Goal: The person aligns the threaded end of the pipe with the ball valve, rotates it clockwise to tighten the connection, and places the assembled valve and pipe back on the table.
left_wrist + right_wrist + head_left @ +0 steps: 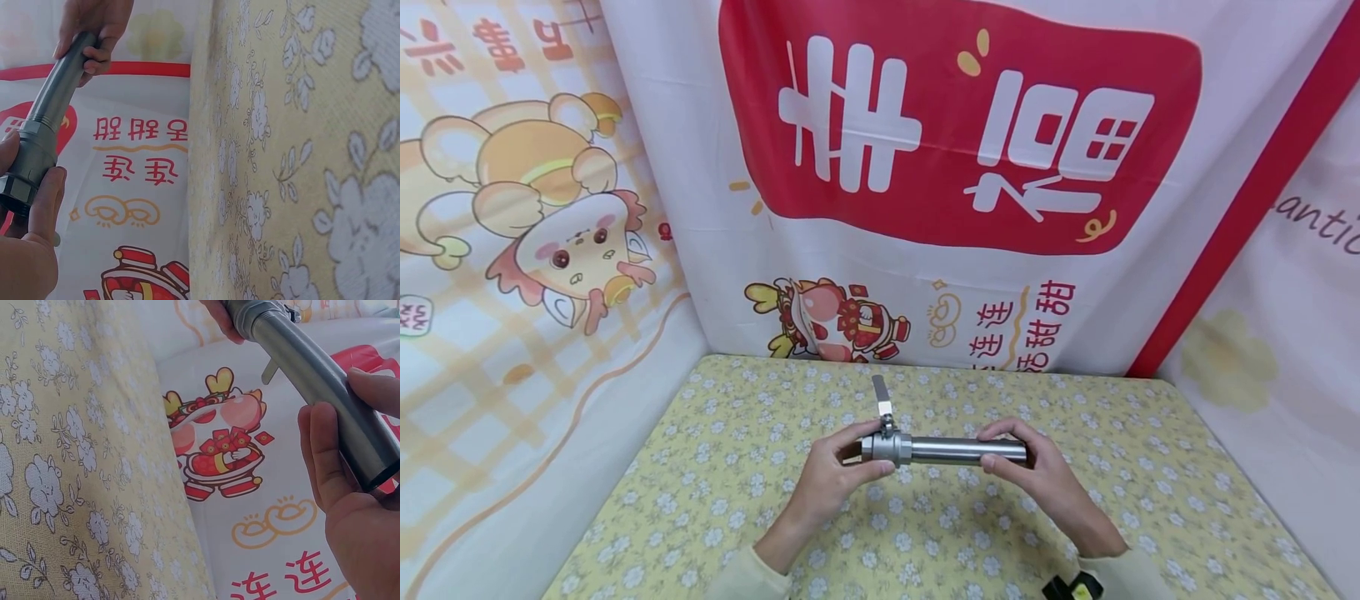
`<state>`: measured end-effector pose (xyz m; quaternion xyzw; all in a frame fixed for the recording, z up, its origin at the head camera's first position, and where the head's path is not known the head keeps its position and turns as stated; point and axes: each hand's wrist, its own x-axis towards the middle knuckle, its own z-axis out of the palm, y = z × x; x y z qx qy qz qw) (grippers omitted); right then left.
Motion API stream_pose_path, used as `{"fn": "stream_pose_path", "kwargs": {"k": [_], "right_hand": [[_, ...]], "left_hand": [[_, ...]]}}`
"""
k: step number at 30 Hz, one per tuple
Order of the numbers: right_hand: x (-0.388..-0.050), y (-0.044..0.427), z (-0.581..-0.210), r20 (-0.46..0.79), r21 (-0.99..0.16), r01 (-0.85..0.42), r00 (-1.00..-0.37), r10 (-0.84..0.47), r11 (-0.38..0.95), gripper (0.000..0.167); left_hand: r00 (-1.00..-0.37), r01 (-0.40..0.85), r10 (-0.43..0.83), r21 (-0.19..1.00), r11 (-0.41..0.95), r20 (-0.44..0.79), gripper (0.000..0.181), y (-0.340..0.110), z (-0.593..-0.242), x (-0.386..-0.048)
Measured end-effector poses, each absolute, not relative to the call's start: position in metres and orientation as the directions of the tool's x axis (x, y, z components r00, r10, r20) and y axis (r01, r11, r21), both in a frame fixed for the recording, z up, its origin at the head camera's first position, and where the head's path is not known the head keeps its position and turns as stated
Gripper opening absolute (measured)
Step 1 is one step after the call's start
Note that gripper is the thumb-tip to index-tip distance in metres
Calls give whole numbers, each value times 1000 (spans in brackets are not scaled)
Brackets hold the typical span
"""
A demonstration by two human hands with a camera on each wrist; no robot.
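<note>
In the head view a metal valve [887,448] with a flat lever handle [881,393] joins a smooth steel pipe [947,450], held level above the table. My left hand [831,475] grips the valve body, thumb at the front and fingers behind. Around the pipe's far right end curls my right hand [1037,475]. The left wrist view shows the valve [31,156] between the thumb and fingers of my left hand [31,250], and threads where the pipe [59,87] meets it. In the right wrist view my right hand [356,519] holds the pipe [312,362] near its open end.
A yellow flowered cloth [737,433] covers the table under both hands. Printed white fabric [662,167] with red panels and cartoon figures hangs behind and at both sides. A black object [1073,587] with a yellow patch is at my right sleeve.
</note>
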<state>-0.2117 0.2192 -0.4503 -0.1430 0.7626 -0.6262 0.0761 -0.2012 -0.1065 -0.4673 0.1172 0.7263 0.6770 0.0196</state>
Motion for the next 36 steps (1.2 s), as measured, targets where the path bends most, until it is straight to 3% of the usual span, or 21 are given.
{"fn": "stream_pose_path", "kwargs": {"k": [11, 36], "right_hand": [[-216, 226, -457, 158, -957, -242, -898, -410, 161, 39], [-215, 225, -453, 68, -973, -147, -919, -388, 178, 43]], "left_hand": [[-977, 116, 187, 992, 49, 105, 61, -107, -468, -201], [-974, 131, 190, 990, 45, 120, 61, -107, -466, -201]]}}
